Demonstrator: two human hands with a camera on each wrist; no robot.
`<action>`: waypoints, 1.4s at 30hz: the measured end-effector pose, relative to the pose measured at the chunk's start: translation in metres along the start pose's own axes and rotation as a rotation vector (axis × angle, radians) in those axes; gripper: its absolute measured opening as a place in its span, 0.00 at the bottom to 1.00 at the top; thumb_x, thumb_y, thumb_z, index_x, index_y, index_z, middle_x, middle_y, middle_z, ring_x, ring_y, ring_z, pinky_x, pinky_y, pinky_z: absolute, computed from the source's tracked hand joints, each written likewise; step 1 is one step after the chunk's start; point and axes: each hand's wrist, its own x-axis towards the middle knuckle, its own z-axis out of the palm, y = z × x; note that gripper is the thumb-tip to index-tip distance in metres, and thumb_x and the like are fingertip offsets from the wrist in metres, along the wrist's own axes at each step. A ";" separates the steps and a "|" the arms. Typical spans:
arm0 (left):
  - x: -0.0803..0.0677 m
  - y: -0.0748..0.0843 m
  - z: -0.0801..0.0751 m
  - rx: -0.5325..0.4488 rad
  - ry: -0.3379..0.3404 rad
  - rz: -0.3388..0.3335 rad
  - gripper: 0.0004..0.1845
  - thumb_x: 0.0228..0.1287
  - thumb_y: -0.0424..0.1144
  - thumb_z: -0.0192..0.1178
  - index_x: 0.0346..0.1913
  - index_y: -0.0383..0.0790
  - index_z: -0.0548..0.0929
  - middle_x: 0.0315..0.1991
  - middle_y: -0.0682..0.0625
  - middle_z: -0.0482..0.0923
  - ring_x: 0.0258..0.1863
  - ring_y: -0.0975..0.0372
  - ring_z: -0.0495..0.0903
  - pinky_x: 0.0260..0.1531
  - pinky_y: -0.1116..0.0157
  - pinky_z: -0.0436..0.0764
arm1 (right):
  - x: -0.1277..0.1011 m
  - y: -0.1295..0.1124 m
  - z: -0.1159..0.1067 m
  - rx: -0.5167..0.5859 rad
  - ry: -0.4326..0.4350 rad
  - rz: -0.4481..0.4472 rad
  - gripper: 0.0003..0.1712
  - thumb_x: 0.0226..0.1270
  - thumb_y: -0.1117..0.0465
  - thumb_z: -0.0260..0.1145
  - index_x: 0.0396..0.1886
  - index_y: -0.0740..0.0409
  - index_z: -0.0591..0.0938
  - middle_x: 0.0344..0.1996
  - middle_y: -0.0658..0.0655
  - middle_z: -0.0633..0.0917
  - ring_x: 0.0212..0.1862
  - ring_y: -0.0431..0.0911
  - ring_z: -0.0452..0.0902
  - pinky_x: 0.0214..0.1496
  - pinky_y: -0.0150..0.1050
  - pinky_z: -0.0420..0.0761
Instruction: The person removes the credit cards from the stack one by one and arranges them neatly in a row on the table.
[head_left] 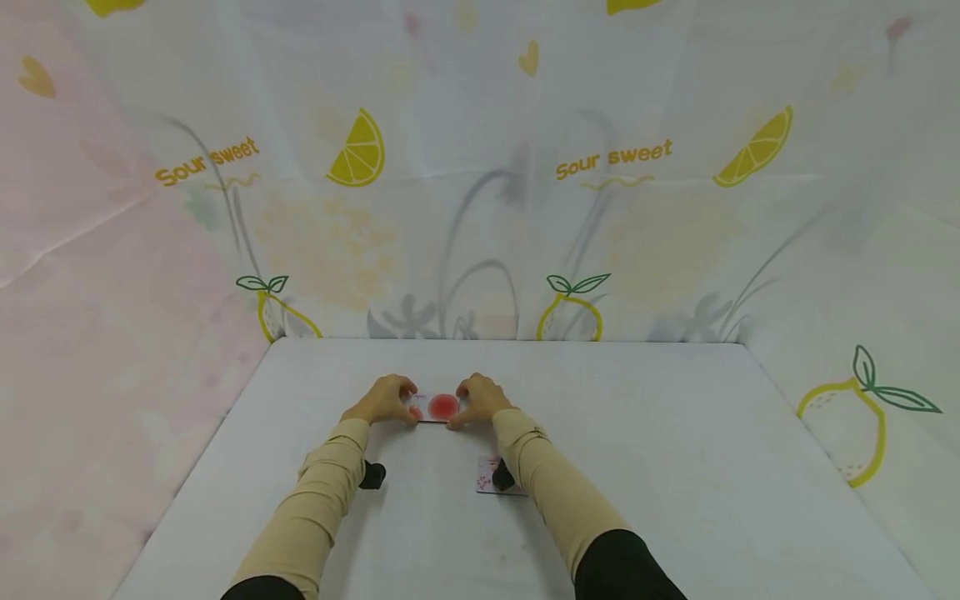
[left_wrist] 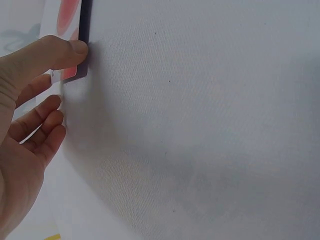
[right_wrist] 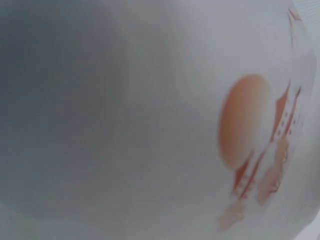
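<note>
A small white card with a red disc [head_left: 438, 407] lies on the white table [head_left: 675, 467], held at both ends. My left hand [head_left: 386, 400] grips its left end and my right hand [head_left: 480, 398] its right end, fingers curled over the edges. In the left wrist view the thumb [left_wrist: 55, 52] presses on the card's [left_wrist: 67, 20] dark near edge, and the other fingers [left_wrist: 40, 117] curl loosely beside it. The right wrist view is a blurred close-up of a white card with an orange-red disc [right_wrist: 245, 120]; no hand shows there.
A second patterned card [head_left: 486, 477] lies flat under my right forearm. A lemon-print curtain [head_left: 480, 208] closes off the back and both sides. Bare tabletop spreads to the right and left of the arms.
</note>
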 end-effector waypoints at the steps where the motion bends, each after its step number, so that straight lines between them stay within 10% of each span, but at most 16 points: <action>1: 0.000 0.000 0.000 -0.001 -0.002 -0.002 0.25 0.35 0.31 0.74 0.41 0.27 0.81 0.36 0.40 0.78 0.39 0.51 0.75 0.46 0.53 0.74 | 0.000 0.000 0.000 -0.007 0.003 -0.001 0.31 0.38 0.50 0.80 0.43 0.61 0.83 0.40 0.56 0.79 0.47 0.51 0.75 0.51 0.47 0.74; 42: 0.006 -0.004 0.001 0.020 -0.039 -0.011 0.23 0.35 0.32 0.75 0.39 0.27 0.81 0.35 0.41 0.77 0.38 0.53 0.74 0.44 0.56 0.74 | -0.002 0.004 0.009 -0.109 0.025 -0.038 0.32 0.44 0.44 0.77 0.46 0.58 0.82 0.48 0.60 0.77 0.50 0.55 0.73 0.50 0.51 0.73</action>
